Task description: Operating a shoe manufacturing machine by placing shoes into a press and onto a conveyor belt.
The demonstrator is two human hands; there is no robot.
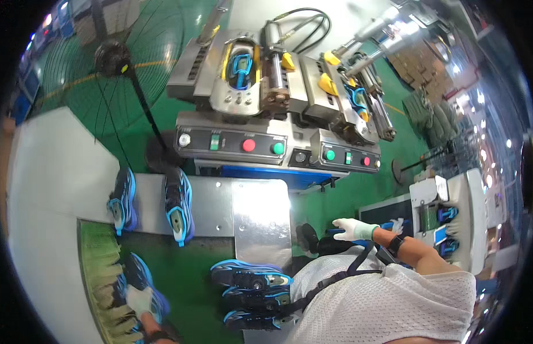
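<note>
My left hand, in a white glove, is at the lower left, closed on the end of a black sneaker with bright blue trim; its fingers are partly hidden and blurred. That sneaker is beside a curtain of yellowish-green strips. My right hand, gloved in white with a green cuff, hangs in the air at the right of my body, fingers apart and holding nothing. Two more sneakers, a left one and a right one, rest on a metal shelf. Several sneakers lie side by side nearer me.
Ahead stands a two-station press with blue-laced shoes in its moulds and buttons on its panels. A large fan stands at the far left, above a white machine housing. At the right, another white machine holds blue parts.
</note>
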